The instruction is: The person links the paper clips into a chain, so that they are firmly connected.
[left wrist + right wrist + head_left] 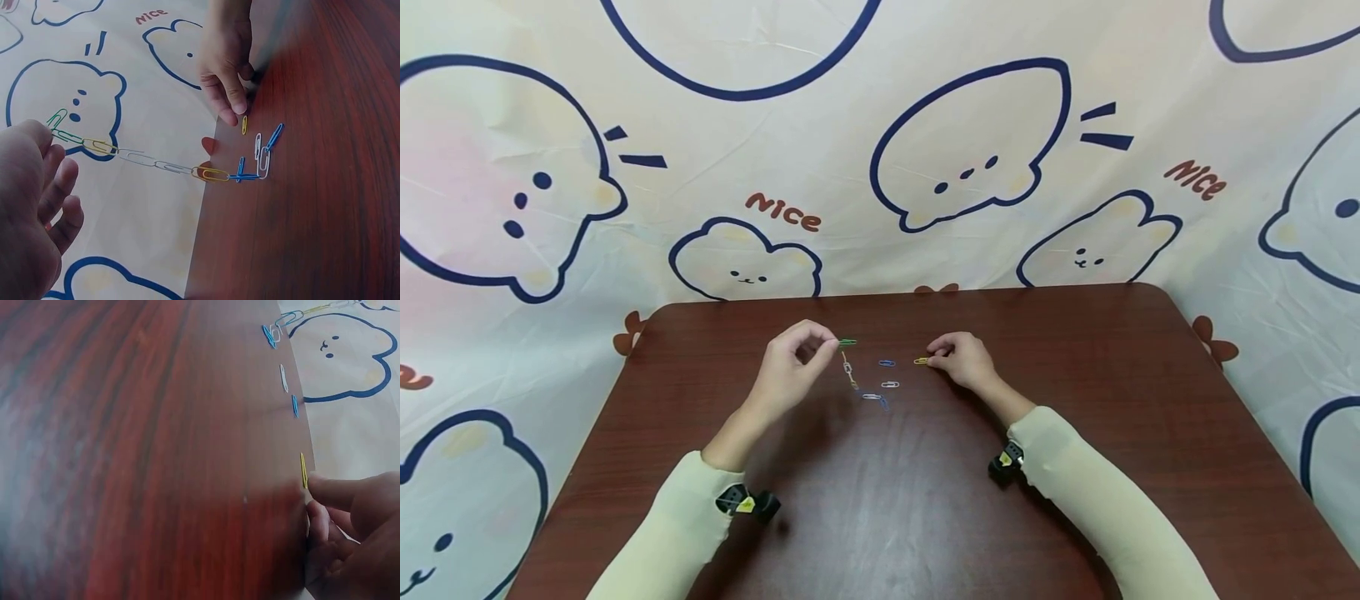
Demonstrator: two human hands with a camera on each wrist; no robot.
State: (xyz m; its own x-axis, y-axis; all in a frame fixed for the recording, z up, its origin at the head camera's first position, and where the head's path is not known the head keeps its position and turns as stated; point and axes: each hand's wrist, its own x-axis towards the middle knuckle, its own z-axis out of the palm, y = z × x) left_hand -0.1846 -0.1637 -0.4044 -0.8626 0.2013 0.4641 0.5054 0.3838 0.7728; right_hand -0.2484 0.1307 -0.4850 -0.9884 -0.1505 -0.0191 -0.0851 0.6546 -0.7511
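In the head view my left hand [793,362] is raised over the table's far part. Its thumb and index finger pinch a green paper clip [67,136] at the upper end of a linked chain. A second green clip [57,117] sticks up at the fingertips. Down from there run yellow, white [137,157] and another yellow paper clip [211,174], then blue and white ones whose lower end rests on the table. My right hand [964,360] is low at the tabletop, its fingertips pinching one end of a single yellow paper clip [303,469].
Between the hands lie a loose blue paper clip [887,363] and a loose white paper clip [891,384]. The dark brown wooden table [880,517] ends at a printed cloth backdrop [850,167] behind it. Both wrists wear small black cameras.
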